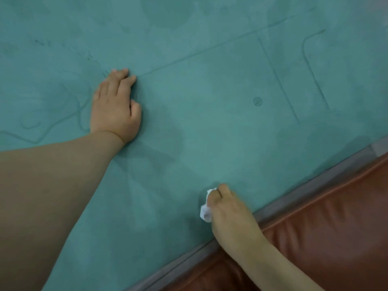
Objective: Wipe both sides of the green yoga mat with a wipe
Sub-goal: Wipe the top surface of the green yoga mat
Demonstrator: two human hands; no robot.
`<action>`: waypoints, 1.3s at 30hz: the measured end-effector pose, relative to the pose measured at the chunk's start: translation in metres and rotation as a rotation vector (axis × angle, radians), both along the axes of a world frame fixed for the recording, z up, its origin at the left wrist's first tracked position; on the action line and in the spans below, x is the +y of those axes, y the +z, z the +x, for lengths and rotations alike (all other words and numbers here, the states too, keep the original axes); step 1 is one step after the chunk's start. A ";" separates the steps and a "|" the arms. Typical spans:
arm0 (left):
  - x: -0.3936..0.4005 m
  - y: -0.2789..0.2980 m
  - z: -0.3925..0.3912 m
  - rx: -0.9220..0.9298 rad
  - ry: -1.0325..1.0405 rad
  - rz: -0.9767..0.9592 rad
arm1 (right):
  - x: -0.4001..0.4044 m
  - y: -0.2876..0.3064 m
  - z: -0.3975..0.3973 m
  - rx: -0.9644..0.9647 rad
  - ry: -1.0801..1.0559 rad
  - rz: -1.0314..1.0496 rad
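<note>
The green yoga mat (pixel 210 101) lies flat and fills most of the view, with faint embossed lines and a small circle on it. My left hand (pixel 115 106) rests palm down on the mat at the centre left, fingers straight. Near the mat's lower right edge, my right hand (pixel 228 211) grips a crumpled white wipe (pixel 205 211) and presses it onto the mat. Most of the wipe is hidden under the fingers.
A grey edge strip (pixel 294 198) runs diagonally along the mat's lower right side. Beyond it lies a reddish-brown padded leather surface (pixel 325 238). Darker damp-looking patches mark the mat near the top.
</note>
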State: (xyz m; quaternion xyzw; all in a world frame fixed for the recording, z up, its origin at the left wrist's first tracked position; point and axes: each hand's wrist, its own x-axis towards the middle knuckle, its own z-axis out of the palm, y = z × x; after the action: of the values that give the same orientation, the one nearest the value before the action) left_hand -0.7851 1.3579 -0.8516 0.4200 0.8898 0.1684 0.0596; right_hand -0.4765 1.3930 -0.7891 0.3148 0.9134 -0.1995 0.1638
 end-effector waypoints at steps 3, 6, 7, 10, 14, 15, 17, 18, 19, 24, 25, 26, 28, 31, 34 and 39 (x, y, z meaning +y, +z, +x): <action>0.000 -0.002 -0.001 -0.010 -0.008 0.020 | 0.006 -0.009 -0.058 0.124 -0.081 -0.141; 0.001 -0.005 -0.002 -0.004 -0.019 0.040 | 0.045 -0.029 -0.177 0.335 -0.155 -0.090; 0.001 -0.006 -0.003 -0.009 -0.012 0.047 | 0.060 -0.032 -0.220 0.387 -0.160 -0.041; 0.002 -0.008 -0.001 -0.038 0.022 0.053 | 0.086 -0.040 -0.291 0.417 -0.136 0.015; 0.004 -0.005 -0.002 -0.028 0.005 0.030 | 0.052 -0.038 -0.198 0.538 -0.193 0.031; 0.004 -0.003 -0.002 -0.030 0.003 0.011 | 0.036 -0.035 -0.151 0.501 -0.204 0.000; 0.005 0.000 -0.002 -0.018 -0.004 -0.010 | 0.006 -0.023 -0.057 0.392 -0.211 -0.026; 0.006 0.001 -0.001 -0.017 0.001 -0.015 | -0.006 -0.018 -0.022 0.363 -0.230 -0.023; 0.006 0.001 -0.001 -0.017 0.007 -0.015 | -0.014 -0.016 0.002 0.349 -0.275 -0.017; 0.006 0.001 0.000 0.010 0.022 -0.017 | 0.007 -0.026 -0.085 0.415 -0.407 -0.007; 0.007 0.000 0.000 0.014 0.021 -0.014 | 0.024 -0.031 -0.129 0.479 -0.396 -0.012; 0.006 0.000 0.000 0.014 0.018 -0.016 | 0.043 -0.036 -0.177 0.550 -0.393 -0.011; 0.005 -0.001 -0.002 0.001 0.009 -0.023 | 0.081 -0.039 -0.264 0.590 -0.389 0.011; 0.005 -0.001 -0.002 -0.012 0.009 -0.025 | 0.101 -0.041 -0.294 0.556 -0.368 -0.017; 0.004 0.000 -0.001 0.009 0.017 -0.030 | 0.079 -0.042 -0.194 0.553 -0.411 0.022; 0.004 0.000 0.000 0.001 0.032 -0.033 | 0.025 -0.017 0.003 0.192 -0.796 0.059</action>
State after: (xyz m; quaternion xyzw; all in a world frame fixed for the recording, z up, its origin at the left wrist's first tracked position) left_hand -0.7854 1.3621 -0.8516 0.4047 0.8991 0.1544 0.0634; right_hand -0.4731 1.4184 -0.8061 0.6280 0.7368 -0.2495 -0.0210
